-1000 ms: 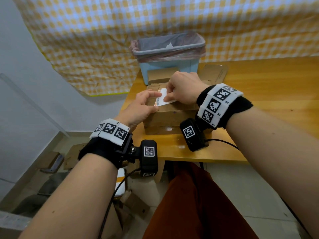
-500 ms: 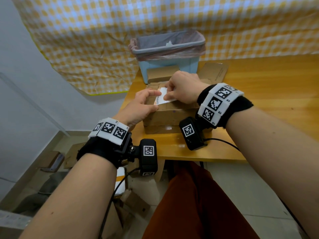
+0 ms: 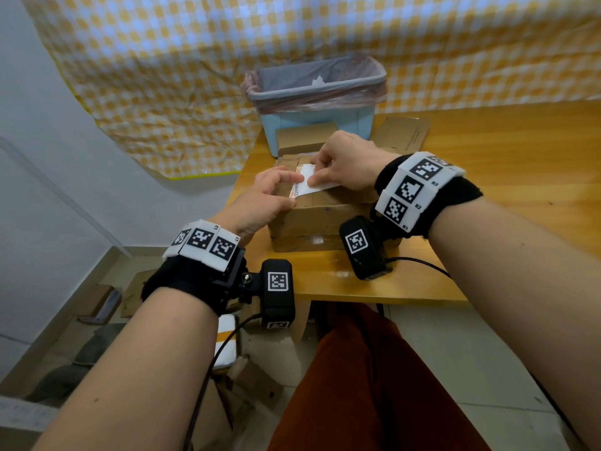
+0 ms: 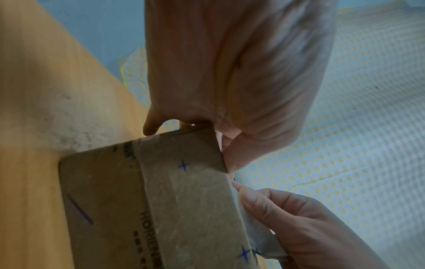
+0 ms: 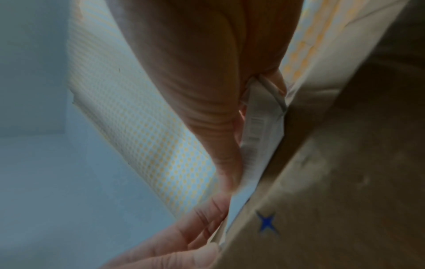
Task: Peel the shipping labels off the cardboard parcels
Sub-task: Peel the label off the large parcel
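Note:
A brown taped cardboard parcel point(image 3: 325, 219) sits at the near left corner of the wooden table point(image 3: 487, 177). On its top lies a white shipping label point(image 3: 309, 188), partly lifted. My right hand point(image 3: 316, 173) pinches the label's raised end between thumb and forefinger. My left hand point(image 3: 288, 191) grips the parcel's near left corner, fingers on top beside the label. In the left wrist view the left hand point(image 4: 193, 125) curls over the parcel point(image 4: 161, 200). In the right wrist view the printed label point(image 5: 255, 136) peels away from the parcel point(image 5: 345, 182).
A light blue bin point(image 3: 315, 102) with a plastic liner stands right behind the parcel. A second cardboard box point(image 3: 304, 139) and a flat cardboard piece point(image 3: 405, 135) lie by it. Cardboard scraps point(image 3: 97, 301) litter the floor on the left. A checked cloth hangs behind.
Hardly anything differs. My right hand keeps its pinch on the label and has shifted slightly; my left hand stays on the parcel's corner.

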